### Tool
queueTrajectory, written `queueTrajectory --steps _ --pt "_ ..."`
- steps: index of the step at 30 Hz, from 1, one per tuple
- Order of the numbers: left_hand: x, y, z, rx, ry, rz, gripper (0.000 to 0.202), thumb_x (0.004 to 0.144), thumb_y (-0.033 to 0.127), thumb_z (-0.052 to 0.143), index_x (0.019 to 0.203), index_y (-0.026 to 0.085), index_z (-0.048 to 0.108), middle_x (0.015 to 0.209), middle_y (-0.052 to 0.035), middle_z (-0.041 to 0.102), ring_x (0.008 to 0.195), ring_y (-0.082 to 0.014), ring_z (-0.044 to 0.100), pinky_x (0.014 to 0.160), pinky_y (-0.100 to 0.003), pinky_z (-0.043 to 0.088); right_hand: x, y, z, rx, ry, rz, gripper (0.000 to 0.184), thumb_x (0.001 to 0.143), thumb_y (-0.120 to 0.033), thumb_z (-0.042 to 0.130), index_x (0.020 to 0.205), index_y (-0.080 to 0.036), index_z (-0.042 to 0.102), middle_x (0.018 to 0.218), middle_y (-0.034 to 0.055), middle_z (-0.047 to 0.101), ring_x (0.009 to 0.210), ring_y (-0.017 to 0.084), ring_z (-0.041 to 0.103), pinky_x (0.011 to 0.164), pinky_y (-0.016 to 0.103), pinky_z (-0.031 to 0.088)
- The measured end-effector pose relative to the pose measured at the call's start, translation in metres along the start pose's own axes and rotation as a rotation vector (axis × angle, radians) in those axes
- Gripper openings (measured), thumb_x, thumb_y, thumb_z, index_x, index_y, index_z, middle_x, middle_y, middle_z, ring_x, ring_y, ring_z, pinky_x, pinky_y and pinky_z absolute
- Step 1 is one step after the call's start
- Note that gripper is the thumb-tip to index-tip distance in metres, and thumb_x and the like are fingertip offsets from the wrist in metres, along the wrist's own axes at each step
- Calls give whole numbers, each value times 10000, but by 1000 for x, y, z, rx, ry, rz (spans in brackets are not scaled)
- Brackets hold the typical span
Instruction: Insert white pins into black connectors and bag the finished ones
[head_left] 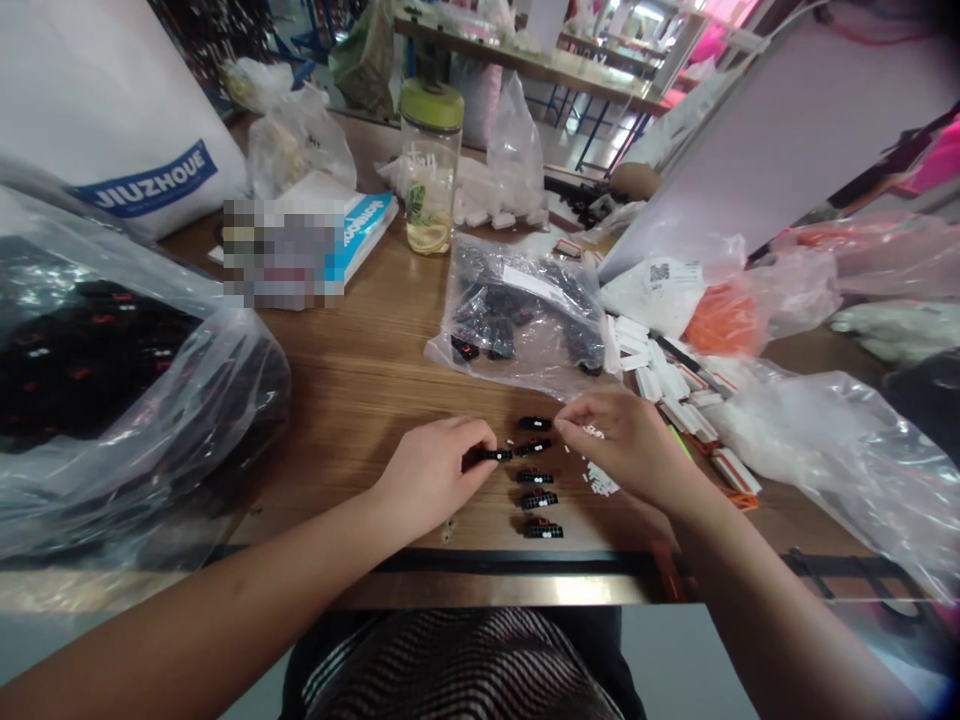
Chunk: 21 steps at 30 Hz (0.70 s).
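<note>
Between the thumb and forefinger of my left hand [431,465] is a small black connector housing [496,455] with a white dot. Several similar black connector housings [543,530] lie in a rough column to its right, most showing white dots and bits of red. My right hand [619,435] hovers beside the top of that column, fingertips pinched together; whatever they hold is too small to make out. Under and beside the right hand, tiny white pieces [601,480] are scattered in a small pile on the wooden table [337,400].
A clear bag of black parts [525,310] lies beyond my hands. Another large open bag [255,370] of black connectors stands at left. A green-lidded bottle [431,170] is behind. White strips [667,390] and plastic bags [847,430] crowd the right. The table's dark edge [480,562] runs in front.
</note>
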<state>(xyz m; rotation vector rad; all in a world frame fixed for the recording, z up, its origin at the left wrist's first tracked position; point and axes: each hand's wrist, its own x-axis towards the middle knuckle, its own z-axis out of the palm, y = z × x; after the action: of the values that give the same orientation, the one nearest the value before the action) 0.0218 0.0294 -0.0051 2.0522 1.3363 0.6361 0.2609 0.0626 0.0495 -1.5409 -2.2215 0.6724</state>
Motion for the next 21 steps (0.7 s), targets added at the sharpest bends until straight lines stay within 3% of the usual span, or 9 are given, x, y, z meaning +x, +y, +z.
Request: queueTrajectory --steps 4,9,16,21 --pt "0 2 -1 7 -12 -15 73 840 201 672 907 225 654 757 24 604 678 -157 552 659 -292 415 -4 -21 8 -54 -37 -148 202 894 -256 574 824 -235 762 806 17 728 794 164 648 801 330 453" --pt "-2 4 -7 11 -67 -38 67 828 210 662 891 221 645 768 28 597 658 -143 532 633 -281 377 3 -23 5 -199 21 -216 194 895 -246 589 801 -235 758 741 2 702 751 161 618 801 342 393" --pt "-4 3 -10 38 -69 -47 66 829 230 652 894 223 641 761 25 591 663 -151 530 618 -280 353 24 -49 21 -604 -286 -286 259 865 -163 539 683 -184 722 751 51 716 717 167 587 782 375 290" --pt "-3 3 -10 37 -84 -27 56 831 217 643 882 212 624 818 13 619 739 -172 568 672 -293 396 36 -64 35 -845 -368 -273 174 801 -149 582 685 -147 712 749 118 728 639 188 550 780 408 267"
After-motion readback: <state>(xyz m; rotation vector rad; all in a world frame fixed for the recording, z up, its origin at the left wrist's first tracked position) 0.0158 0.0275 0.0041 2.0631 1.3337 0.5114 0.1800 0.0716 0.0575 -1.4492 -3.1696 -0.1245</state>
